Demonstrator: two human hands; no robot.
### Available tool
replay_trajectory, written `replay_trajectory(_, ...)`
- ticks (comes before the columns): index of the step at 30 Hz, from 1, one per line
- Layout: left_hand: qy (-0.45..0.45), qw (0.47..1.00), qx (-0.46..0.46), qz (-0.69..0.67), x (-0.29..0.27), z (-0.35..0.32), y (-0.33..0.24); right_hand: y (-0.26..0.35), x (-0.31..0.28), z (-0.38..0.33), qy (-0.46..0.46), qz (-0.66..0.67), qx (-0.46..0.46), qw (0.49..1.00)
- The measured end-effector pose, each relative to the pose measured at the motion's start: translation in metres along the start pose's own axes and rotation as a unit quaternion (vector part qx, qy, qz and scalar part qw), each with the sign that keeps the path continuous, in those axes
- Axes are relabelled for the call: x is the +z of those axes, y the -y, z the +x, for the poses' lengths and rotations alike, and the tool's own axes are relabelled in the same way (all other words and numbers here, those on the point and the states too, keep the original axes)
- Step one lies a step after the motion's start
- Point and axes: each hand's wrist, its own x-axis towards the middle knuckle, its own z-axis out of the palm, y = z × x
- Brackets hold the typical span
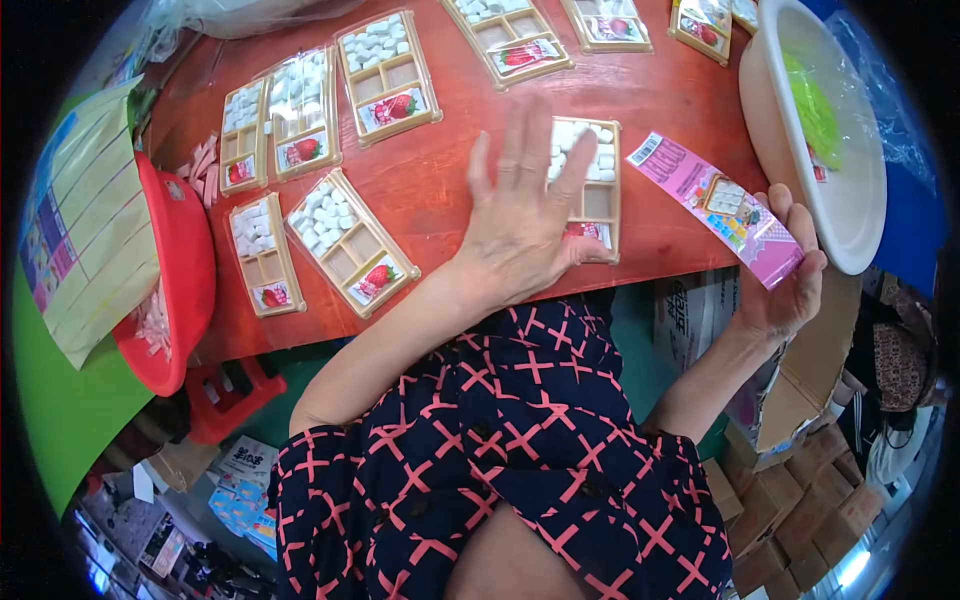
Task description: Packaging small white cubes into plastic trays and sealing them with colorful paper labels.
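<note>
I see the left hand (522, 225), fingers spread, over a tray (600, 187); the right hand (783, 298) grips a pink card (715, 208).

**Tray (603, 160) partly hidden by the left hand (525, 205)**

We lose the tray's left side and part of its lower cells behind the palm and thumb, and the raised fingers look slightly blurred. At the right hand (788, 285), the held card (715, 205) covers part of the palm; its small print is too fine for us to read. Beyond the left fingertips, the top edge cuts off a farther tray (520, 27). Past the right hand, that edge also crops the white basin (868, 190). Far left of both hands, a sheet (95, 220) hides much of the red basin (180, 260).
</note>
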Motion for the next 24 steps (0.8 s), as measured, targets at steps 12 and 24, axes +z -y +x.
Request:
replay_trajectory(12, 0.099, 0.569, -0.331, -0.746, -0.04, -0.037, -0.002, -0.024, 0.045, -0.035, -0.011, -0.042, 0.128, 0.991)
replay_trajectory(24, 0.031, 0.673, -0.43, -0.601, -0.026, -0.024, 0.012, -0.055, 0.026, -0.024, -0.086, -0.218, 0.243, 0.941)
